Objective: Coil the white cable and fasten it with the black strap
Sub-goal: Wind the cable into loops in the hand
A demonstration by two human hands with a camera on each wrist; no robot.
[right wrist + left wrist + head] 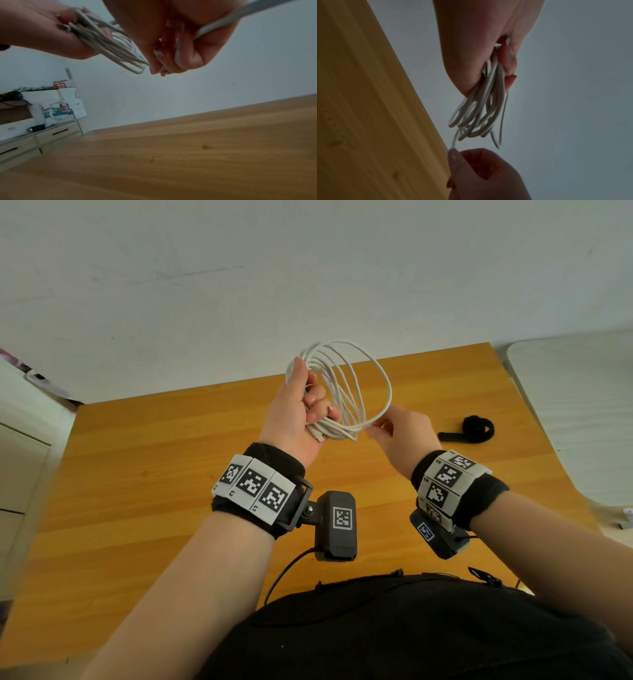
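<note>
- Both hands are raised above the wooden worktop (171, 474); bare wood lies beneath them and toward the person's body
- The coiled white cable (346, 392) spans the gap between the left hand (298, 412) and right hand (404, 433), so nothing passes straight between them
- To the right of the right hand, the black strap (474, 429) lies on the worktop, with bare wood around it
- Beyond the hands a pale wall (308, 285) bounds the far edge
- Far left of the left hand stands a drawer unit (51, 134)
</note>
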